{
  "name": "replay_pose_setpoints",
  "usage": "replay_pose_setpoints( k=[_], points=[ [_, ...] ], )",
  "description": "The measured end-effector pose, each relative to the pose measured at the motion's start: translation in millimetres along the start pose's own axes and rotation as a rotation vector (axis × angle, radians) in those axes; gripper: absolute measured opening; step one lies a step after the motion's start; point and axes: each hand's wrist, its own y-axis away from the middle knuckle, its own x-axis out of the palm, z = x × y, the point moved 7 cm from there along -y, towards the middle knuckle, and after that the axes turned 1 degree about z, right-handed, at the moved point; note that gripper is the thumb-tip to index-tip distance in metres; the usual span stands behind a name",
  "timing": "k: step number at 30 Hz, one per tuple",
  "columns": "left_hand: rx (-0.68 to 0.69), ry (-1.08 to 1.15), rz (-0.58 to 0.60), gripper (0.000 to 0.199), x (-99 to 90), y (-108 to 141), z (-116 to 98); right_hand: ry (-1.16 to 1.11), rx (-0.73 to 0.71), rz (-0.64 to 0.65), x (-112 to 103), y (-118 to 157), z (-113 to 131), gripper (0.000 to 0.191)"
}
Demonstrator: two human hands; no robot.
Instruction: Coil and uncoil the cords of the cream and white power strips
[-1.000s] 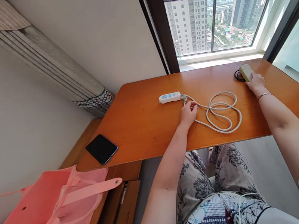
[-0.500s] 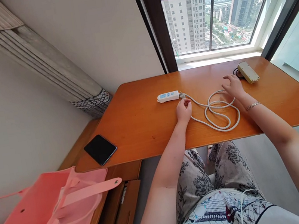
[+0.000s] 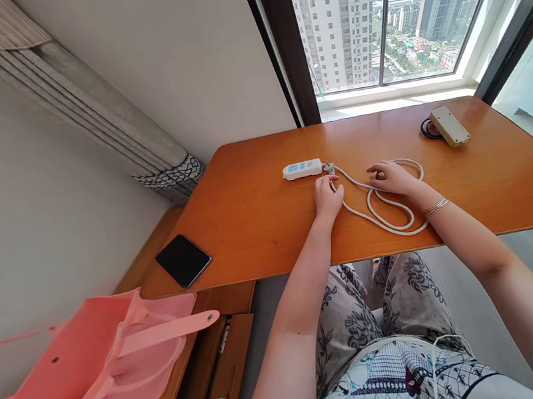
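A white power strip [image 3: 303, 169] lies on the wooden table, its grey plug [image 3: 329, 168] resting against its right end. My left hand [image 3: 329, 197] is just below the plug, fingers closed in a pinch on the white cord [image 3: 397, 228] where it runs by the fingertips. Loose loops of that cord spread over the tabletop to the right. Over the upper part of these loops hovers my right hand [image 3: 392, 178], palm down, with thumb and fingers apart. Whether its fingertips touch the cord I cannot tell.
A beige box-shaped device [image 3: 450, 126] with a coiled black cable [image 3: 429, 128] sits at the table's back right. A black tablet [image 3: 184, 260] lies at the left front. Beside the table is a pink bag [image 3: 94, 361]. A window [image 3: 376, 30] stands behind the table [image 3: 251, 229].
My right hand has moved left, from beside the beige device to above the cord loops. My left hand stays near the plug. The view has shifted slightly.
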Motion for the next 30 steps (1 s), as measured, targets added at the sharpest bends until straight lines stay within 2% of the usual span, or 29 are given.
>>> replay_pose_setpoints(
  k=[6,9,11,14,17,19,22,25,27,28,30],
  points=[
    [0.029,0.081,0.018,0.027,2.5,5,-3,0.028,-0.027,0.124,8,1,11,0.040],
    [0.037,0.081,0.015,0.026,3.1,6,-4,0.064,-0.077,0.187,12,3,20,0.025],
    [0.057,0.025,0.007,0.024,2.4,8,-6,0.093,-0.090,0.156,11,3,22,0.018],
    [0.073,-0.159,-0.038,0.025,-1.9,11,-6,0.123,-0.092,0.074,6,2,21,0.016],
    [0.017,-0.289,-0.053,0.033,-6.6,11,-1,0.107,-0.080,-0.015,-1,3,19,0.020],
    [-0.012,-0.291,-0.031,0.035,-7.8,10,1,0.098,-0.067,-0.057,-5,3,18,0.022],
    [-0.053,-0.112,0.005,0.038,-6.7,7,1,0.116,-0.038,-0.048,-5,4,17,0.024],
    [-0.141,0.298,-0.003,0.037,-3.1,7,-2,0.081,-0.060,-0.066,-6,6,23,0.024],
    [-0.164,0.585,-0.046,0.036,-3.1,7,-7,-0.028,-0.105,-0.078,-8,9,31,0.026],
    [-0.162,0.701,-0.076,0.036,-5.0,6,-9,-0.097,-0.129,-0.048,-7,10,36,0.029],
    [-0.166,0.860,-0.141,0.035,-12.1,5,-9,-0.229,-0.173,0.095,0,15,48,0.036]
  ],
)
